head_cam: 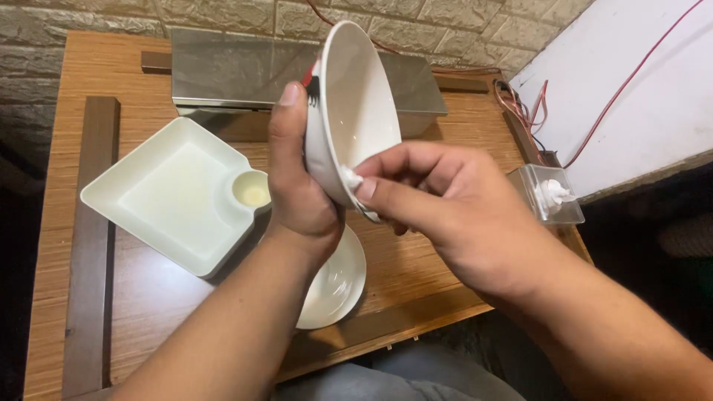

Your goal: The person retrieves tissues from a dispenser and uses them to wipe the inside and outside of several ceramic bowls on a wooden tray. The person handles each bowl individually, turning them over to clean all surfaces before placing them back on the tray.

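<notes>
Left hand (297, 186) grips tilted white ceramic bowl (356, 111); right hand (438, 204) pinches white tissue wad (350, 178) against rim. Thumb-only hold risks slippage onto wooden worktop (431, 260).

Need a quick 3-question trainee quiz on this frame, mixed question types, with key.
1. True or false: the left hand holds the white bowl tilted on its side above the table.
2. Multiple choice: what does the right hand press against the bowl's rim? A) a small white wad B) a sponge C) a spoon
3. Fill in: the square white tray has a small round ____ at one corner.

Key: 1 true. 2 A. 3 well (a dip cup). Also present: a round white plate under the left wrist, and a clear tissue box at the table's right edge.
</notes>
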